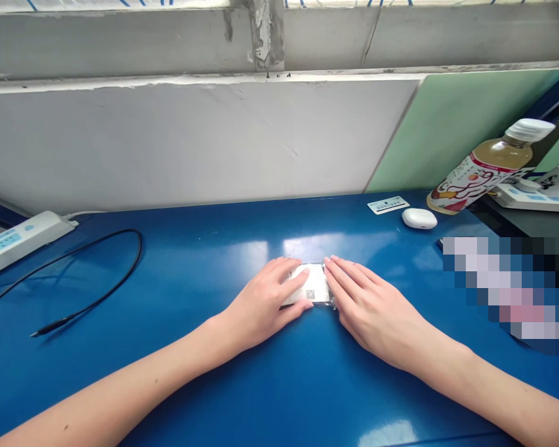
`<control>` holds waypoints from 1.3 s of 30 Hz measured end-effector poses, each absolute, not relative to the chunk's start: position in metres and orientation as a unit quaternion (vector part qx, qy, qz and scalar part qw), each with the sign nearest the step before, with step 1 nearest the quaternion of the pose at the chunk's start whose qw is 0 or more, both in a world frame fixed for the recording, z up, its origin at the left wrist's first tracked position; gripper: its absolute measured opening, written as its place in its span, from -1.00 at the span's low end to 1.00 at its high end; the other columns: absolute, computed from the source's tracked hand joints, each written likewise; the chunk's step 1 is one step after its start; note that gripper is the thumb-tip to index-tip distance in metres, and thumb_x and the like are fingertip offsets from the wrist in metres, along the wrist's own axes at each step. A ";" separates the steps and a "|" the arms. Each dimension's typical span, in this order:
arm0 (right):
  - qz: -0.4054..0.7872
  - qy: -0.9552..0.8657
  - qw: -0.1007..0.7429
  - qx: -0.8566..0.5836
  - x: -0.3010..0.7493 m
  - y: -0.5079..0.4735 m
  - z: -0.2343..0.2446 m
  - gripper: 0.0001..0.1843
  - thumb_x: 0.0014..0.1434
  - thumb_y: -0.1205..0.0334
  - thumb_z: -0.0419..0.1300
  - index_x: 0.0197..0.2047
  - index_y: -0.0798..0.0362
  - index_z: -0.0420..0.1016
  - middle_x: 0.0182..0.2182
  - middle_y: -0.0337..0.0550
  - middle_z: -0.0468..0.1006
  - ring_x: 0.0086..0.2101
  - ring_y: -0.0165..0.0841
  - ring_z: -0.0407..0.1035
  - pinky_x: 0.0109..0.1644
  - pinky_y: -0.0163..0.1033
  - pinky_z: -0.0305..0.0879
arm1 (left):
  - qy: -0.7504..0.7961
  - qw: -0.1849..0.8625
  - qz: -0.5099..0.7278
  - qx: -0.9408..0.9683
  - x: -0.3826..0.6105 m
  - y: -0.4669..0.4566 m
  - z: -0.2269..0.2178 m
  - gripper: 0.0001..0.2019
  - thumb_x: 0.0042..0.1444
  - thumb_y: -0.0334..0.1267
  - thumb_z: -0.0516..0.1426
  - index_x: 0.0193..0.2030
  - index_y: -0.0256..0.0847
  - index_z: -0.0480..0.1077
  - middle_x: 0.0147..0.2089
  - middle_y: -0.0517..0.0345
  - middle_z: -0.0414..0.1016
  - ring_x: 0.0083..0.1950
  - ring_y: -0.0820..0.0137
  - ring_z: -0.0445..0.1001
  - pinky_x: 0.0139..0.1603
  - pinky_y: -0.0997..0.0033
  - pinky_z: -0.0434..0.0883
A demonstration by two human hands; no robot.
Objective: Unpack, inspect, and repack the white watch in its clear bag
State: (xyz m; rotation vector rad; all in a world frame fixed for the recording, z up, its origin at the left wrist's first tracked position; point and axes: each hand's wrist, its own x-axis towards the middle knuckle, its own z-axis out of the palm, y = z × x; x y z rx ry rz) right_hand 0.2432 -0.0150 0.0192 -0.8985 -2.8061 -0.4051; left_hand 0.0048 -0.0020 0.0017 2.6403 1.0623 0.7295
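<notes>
On the blue table lies a small flat packet (317, 287) in clear plastic, with a white label and a square printed code. My left hand (272, 295) grips its left part, the fingers over the far edge and the thumb along the near edge. At the packet's right end, my right hand (363, 304) has its fingers pressed together on the crinkled clear plastic edge. The right thumb is hidden beneath that hand. What is inside the packet cannot be made out.
The blue table (205, 248) meets a pale wall at the back. To the left are a black cable (133, 261) and a white power strip (25, 239). At the right stand a drink bottle (482, 171), a white earbud case (419, 218), a card (388, 205) and a blurred-out object (503, 285).
</notes>
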 end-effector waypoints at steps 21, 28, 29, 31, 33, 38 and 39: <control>0.165 -0.896 0.193 -0.364 0.253 -0.003 0.020 -0.52 0.41 0.31 -0.07 0.33 0.12 0.32 0.27 0.10 0.41 0.32 -0.09 0.18 0.28 0.13 0.34 | 0.356 0.097 0.248 0.896 0.005 -0.003 0.001 -0.64 0.31 -0.19 0.16 0.19 -0.27 0.38 0.19 -0.25 0.43 0.21 0.03 0.41 0.17 -0.03 0.46; 0.134 -0.917 0.187 -0.325 0.252 -0.002 0.018 -0.52 0.39 0.34 -0.07 0.31 0.20 0.33 0.25 0.17 0.42 0.32 -0.01 0.16 0.28 0.20 0.32 | 0.350 0.079 0.249 0.900 0.005 -0.002 0.000 -0.63 0.33 -0.18 0.13 0.18 -0.34 0.38 0.19 -0.29 0.42 0.20 0.01 0.41 0.16 -0.07 0.46; 0.135 -0.918 0.186 -0.323 0.253 -0.001 0.018 -0.52 0.39 0.34 -0.07 0.32 0.21 0.32 0.25 0.18 0.42 0.32 -0.02 0.16 0.28 0.19 0.32 | 0.349 0.075 0.249 0.900 0.005 -0.002 0.000 -0.63 0.33 -0.18 0.13 0.18 -0.34 0.38 0.19 -0.29 0.42 0.19 0.00 0.41 0.16 -0.07 0.46; 0.144 -0.916 0.190 -0.322 0.254 0.000 0.017 -0.51 0.40 0.33 -0.08 0.33 0.19 0.30 0.26 0.16 0.40 0.33 -0.06 0.16 0.29 0.16 0.31 | 0.349 0.071 0.247 0.901 0.004 -0.002 0.000 -0.64 0.33 -0.18 0.12 0.18 -0.34 0.38 0.19 -0.28 0.42 0.19 0.01 0.41 0.16 -0.05 0.47; 0.154 -0.915 0.196 -0.319 0.255 0.002 0.017 -0.51 0.40 0.33 -0.08 0.35 0.16 0.27 0.27 0.13 0.40 0.33 -0.10 0.16 0.30 0.11 0.32 | 0.350 0.072 0.243 0.902 0.004 -0.002 0.000 -0.64 0.33 -0.18 0.13 0.18 -0.33 0.38 0.20 -0.27 0.42 0.20 0.03 0.41 0.15 -0.03 0.48; 0.088 -0.937 0.174 -0.290 0.254 0.003 0.021 -0.52 0.36 0.38 -0.05 0.29 0.27 0.34 0.24 0.19 0.43 0.31 -0.06 0.20 0.28 0.07 0.35 | 0.351 0.068 0.241 0.902 0.004 -0.002 -0.001 -0.63 0.32 -0.19 0.14 0.19 -0.34 0.38 0.20 -0.28 0.41 0.20 0.01 0.41 0.16 -0.01 0.48; 0.059 -0.943 0.166 -0.284 0.253 0.003 0.022 -0.53 0.35 0.39 -0.05 0.26 0.32 0.37 0.22 0.23 0.45 0.30 -0.02 0.21 0.28 0.10 0.35 | 0.350 0.067 0.242 0.902 0.004 -0.002 -0.001 -0.63 0.32 -0.19 0.14 0.19 -0.35 0.39 0.20 -0.28 0.41 0.20 0.01 0.41 0.16 -0.01 0.47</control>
